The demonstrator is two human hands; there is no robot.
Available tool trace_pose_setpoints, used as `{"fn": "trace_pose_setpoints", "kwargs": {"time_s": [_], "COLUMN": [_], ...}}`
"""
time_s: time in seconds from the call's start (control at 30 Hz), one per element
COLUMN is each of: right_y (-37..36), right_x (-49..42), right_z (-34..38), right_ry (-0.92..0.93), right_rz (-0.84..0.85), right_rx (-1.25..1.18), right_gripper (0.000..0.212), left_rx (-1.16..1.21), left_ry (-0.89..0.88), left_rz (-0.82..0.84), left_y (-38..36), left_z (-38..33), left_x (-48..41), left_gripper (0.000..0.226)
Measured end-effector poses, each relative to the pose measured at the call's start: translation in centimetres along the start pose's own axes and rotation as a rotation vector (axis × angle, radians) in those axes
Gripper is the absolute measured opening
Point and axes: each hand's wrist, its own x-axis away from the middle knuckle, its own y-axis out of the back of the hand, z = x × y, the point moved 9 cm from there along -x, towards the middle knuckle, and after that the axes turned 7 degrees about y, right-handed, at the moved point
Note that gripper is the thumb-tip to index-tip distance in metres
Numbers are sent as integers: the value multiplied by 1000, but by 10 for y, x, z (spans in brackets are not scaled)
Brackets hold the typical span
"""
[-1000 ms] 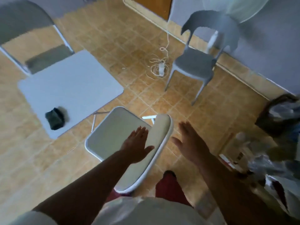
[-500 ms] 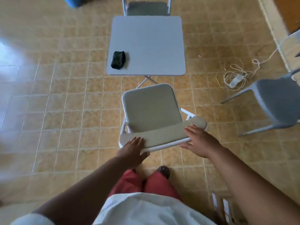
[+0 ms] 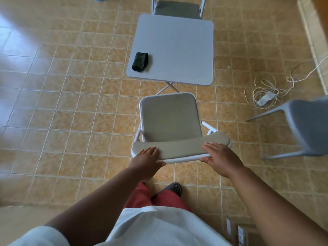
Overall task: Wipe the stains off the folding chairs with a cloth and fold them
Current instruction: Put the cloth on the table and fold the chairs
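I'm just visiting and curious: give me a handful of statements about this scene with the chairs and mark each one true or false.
1. Both hands rest on the backrest of the beige folding chair. True: the left hand and right hand lie on its top edge.
2. The dark cloth is in the right hand. False: it lies on the grey table, near its left edge.
3. The beige chair is already folded flat. False: its seat is open and level.
4. A second folding chair stands at the table's far side. True.
5. A tangled white cord lies on the table. False: it lies on the tiled floor, to the right.
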Motion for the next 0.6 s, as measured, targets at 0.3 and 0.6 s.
{"fn": "trace_pose_setpoints", "kwargs": {"time_s": [0.3, 0.6], "right_y": [-3, 13], "right_x": [-21, -81], "right_z": [47, 70], "right_ry": [-35, -90], "right_rz": [-92, -75], "right_rx": [2, -57], "right_gripper": [57, 54], "left_rx": [-76, -77], "left_ry": [5, 0], "left_rz": [-27, -50], "left_y": [32, 91], "left_z": [47, 84], "left_x": [-7, -48], "left_gripper": [68, 62]}}
